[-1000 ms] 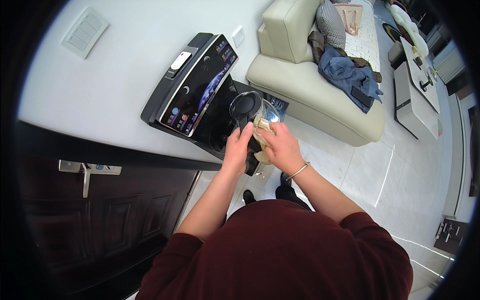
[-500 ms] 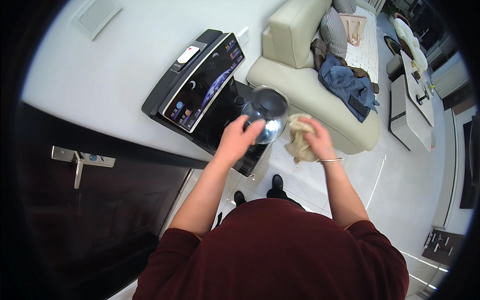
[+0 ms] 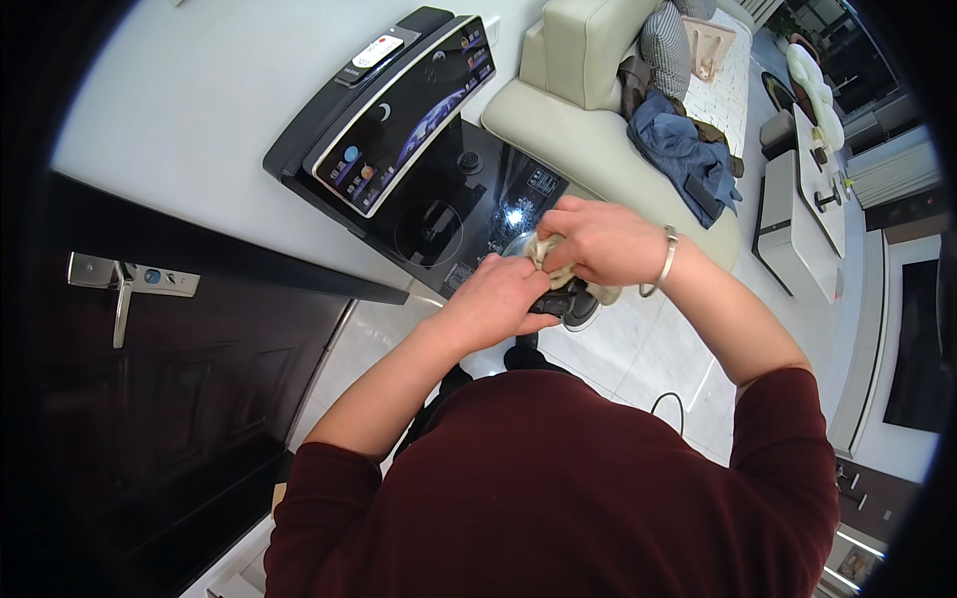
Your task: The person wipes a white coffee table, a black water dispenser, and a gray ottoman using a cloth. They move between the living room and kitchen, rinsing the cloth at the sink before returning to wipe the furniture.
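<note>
- Between both hands, in front of the body: the glass pot [image 3: 517,243], mostly covered by fingers, with pale curved glass showing just ahead of the left fingertips.
- Nearer to the left hand [image 3: 498,302]; on the side of the right hand [image 3: 610,242], met through the bunched cloth [image 3: 541,251], as far as visible.
- Left hand: curled over the near-left side of the pot, thumb stretched out beneath, apparently steadying it.
- Right hand: bent over from the right, fingers drawn together, pinching the beige cloth against the pot; loose cloth hanging below the palm.
- Long axis: seemingly slanting from ahead of the left fingertips back toward the body, beneath the right hand; judged from glass at one end and a black part [image 3: 555,303] at the other, probably belonging to the pot.
- Pointing: likely glass end away from the body, black part toward it. Cannot tell the exact direction of mouth or handle behind the fingers.
- Ahead of the left hand: the black appliance [image 3: 490,189] with a tilted screen [image 3: 411,112].
</note>
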`<state>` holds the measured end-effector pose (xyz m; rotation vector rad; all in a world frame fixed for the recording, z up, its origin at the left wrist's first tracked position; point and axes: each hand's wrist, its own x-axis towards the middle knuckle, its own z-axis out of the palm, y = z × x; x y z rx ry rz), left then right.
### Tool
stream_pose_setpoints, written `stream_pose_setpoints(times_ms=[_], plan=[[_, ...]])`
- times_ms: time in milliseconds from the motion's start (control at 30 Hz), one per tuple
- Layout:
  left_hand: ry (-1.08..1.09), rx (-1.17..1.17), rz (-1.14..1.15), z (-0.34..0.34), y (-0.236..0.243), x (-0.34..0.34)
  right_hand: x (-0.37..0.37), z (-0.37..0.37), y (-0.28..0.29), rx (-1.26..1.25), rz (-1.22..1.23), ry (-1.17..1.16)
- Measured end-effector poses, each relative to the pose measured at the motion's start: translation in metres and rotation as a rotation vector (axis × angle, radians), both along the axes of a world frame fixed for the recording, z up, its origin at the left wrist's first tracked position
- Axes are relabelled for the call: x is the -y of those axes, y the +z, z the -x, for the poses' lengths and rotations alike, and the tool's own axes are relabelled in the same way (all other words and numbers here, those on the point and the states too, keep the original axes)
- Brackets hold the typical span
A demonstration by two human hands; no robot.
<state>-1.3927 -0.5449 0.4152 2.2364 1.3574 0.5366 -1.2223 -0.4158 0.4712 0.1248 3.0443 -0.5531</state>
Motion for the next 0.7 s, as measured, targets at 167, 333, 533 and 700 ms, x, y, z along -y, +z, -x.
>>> stream_pose_setpoints(times_ms=[167, 333, 533, 700], plan=[[0.067, 0.13, 0.195, 0.006, -0.01, 0.006, -0.028, 0.018, -0.06, 0.181, 0.061, -0.072], [0.319, 0.463, 0.191, 0.027, -0.035, 0.024, -0.067, -0.025, -0.129, -0.011, 0.374, -0.496], [0.877, 1.128, 0.377, 0.044, -0.086, 0.031, -0.021, -0.028, -0.171, -0.5, 1.142, -1.177], [0.998, 1.278, 0.251, 0.042, -0.113, 0.005, 0.028, 0.003, -0.207, -0.656, 1.255, -1.276]])
